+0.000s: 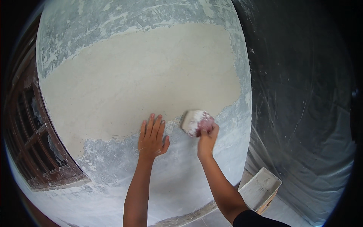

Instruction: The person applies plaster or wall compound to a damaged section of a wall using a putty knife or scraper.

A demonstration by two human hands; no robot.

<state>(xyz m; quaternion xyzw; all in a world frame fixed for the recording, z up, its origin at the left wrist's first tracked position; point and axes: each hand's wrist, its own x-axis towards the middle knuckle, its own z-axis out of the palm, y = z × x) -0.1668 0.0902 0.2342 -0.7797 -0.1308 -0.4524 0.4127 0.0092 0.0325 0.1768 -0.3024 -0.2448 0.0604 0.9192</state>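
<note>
Fingers spread, my left hand (152,138) lies flat against the wall at the lower edge of a smooth beige plaster patch (151,72). Just to its right, my right hand (208,142) grips a blocky maroon hand tool (198,123) smeared with white. The tool's far side meets the wall where the beige patch borders rough grey wall (181,170). Slight blur on the tool and the angle hide its exact kind. My fingers cover part of its maroon end.
A brown wooden window with bars (41,142) is set in the wall at left. Dark plastic sheeting (298,94) hangs at right. A long trough smeared with pale material (262,185) stands at lower right, near the wall's foot, above a tiled floor (211,220).
</note>
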